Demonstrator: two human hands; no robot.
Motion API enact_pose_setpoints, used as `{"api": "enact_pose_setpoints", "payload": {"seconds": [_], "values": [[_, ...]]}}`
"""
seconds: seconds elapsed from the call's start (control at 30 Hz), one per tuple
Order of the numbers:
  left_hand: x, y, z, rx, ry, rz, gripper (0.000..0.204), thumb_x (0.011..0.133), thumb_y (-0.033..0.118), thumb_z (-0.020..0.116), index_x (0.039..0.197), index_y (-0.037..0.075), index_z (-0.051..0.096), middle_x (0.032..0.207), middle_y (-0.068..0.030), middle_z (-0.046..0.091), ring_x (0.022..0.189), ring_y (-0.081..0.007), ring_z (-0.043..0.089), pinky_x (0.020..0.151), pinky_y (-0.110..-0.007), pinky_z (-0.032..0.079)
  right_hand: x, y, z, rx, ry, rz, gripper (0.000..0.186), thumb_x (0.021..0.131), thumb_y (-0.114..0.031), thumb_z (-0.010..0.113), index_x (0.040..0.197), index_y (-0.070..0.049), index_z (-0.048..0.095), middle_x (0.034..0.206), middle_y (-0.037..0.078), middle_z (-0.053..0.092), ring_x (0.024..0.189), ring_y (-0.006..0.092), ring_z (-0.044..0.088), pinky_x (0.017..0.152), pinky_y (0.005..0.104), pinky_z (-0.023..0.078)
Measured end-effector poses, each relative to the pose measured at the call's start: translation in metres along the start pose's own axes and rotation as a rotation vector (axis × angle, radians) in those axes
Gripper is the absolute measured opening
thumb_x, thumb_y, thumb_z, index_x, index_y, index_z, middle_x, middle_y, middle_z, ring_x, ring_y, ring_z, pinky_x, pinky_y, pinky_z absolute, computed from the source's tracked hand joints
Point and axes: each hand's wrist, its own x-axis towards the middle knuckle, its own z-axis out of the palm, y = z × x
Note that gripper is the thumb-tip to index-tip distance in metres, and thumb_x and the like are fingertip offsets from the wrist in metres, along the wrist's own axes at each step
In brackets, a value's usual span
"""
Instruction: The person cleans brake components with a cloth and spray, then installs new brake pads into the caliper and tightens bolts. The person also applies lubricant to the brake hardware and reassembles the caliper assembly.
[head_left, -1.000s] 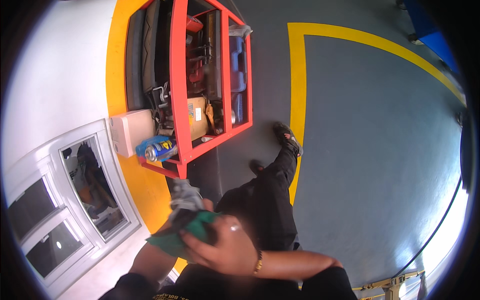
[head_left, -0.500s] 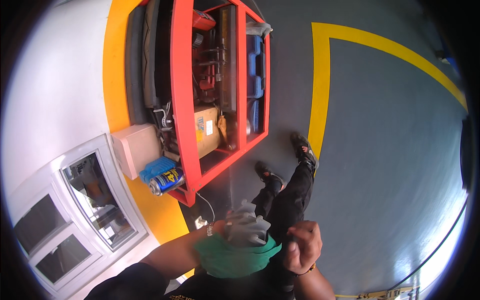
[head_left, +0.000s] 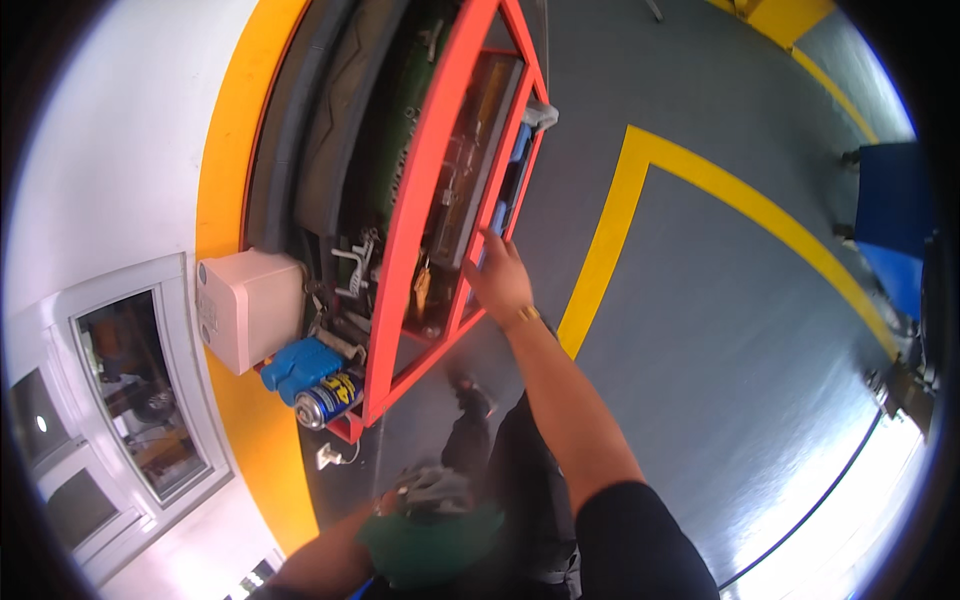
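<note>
My right hand [head_left: 503,283] is stretched forward, fingers apart, over the near side of a red metal rack [head_left: 402,270]. I cannot tell whether the fingertips touch the rack. Close to my body, my left hand [head_left: 385,503] is closed around a grey part with pointed claw-like teeth [head_left: 438,490]. Most of its fingers are hidden. A green cloth [head_left: 432,545] hangs around that part, blurred. Blue plastic pieces [head_left: 503,218] show inside the rack next to my right hand.
At the rack's left end are a blue spray can [head_left: 328,400], a light-blue bumpy object [head_left: 300,365] and a pinkish box [head_left: 250,300]. Below them, a white plug [head_left: 328,456] sits on a cord. A yellow line [head_left: 600,250] marks the grey floor. Blue equipment [head_left: 890,210] stands far right.
My right hand has moved from near my body forward to the rack and opened. The left hand has shifted lower and left with the grey part. The view has turned.
</note>
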Motion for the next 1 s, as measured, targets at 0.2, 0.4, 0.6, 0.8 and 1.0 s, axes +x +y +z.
{"api": "enact_pose_setpoints", "payload": {"seconds": [0.2,0.4,0.6,0.8,1.0], "values": [[-0.018,-0.012,0.038,0.157,0.008,0.257,0.018,0.091,0.033,0.060,0.091,0.017,0.067,0.081,0.0029,0.061,0.077,-0.0159,0.060,0.073,-0.031,0.050,0.138,-0.044,0.064,-0.605,-0.148,0.206,0.069,0.086,-0.028,0.066,0.147,-0.027,0.035,0.144,0.025,0.037,0.111,0.0436,0.060,0.091,0.0492,0.052],[-0.041,-0.042,0.040,0.276,-0.036,0.496,0.018,0.090,0.031,0.061,0.094,0.014,0.067,0.086,0.0007,0.062,0.082,-0.0173,0.060,0.077,-0.032,0.050,0.135,-0.052,0.086,-0.771,-0.109,0.078,0.068,0.086,-0.034,0.066,0.147,-0.022,0.038,0.144,0.021,0.042,0.118,0.0424,0.056,0.097,0.0486,0.046],[-0.065,-0.091,0.029,0.476,-0.003,0.774,0.020,0.089,0.029,0.061,0.098,0.012,0.066,0.091,-0.0016,0.063,0.087,-0.0188,0.061,0.080,-0.034,0.050,0.110,-0.048,0.044,-0.766,-0.039,-0.115,0.069,0.085,-0.040,0.065,0.146,-0.018,0.041,0.144,0.016,0.047,0.124,0.0412,0.052,0.104,0.0481,0.041],[-0.099,-0.195,-0.008,0.561,0.032,1.223,0.023,0.088,0.027,0.061,0.102,0.010,0.066,0.096,-0.0038,0.064,0.092,-0.0202,0.061,0.083,-0.036,0.050,-0.022,-0.015,-0.042,-0.960,-0.133,-0.042,0.095,0.079,-0.039,0.073,0.153,-0.006,0.024,0.150,0.023,0.040,0.135,0.0386,0.043,0.113,0.0444,0.035],[-0.145,-0.419,-0.040,1.179,1.163,1.976,0.026,0.087,0.025,0.062,0.106,0.008,0.065,0.102,-0.0060,0.065,0.097,-0.0217,0.061,0.087,-0.037,0.051,-0.226,0.031,-0.057,-0.830,-0.634,0.325,0.077,0.091,-0.031,0.065,0.153,-0.008,0.025,0.153,0.018,0.036,0.139,0.0326,0.039,0.114,0.0438,0.033]]}}
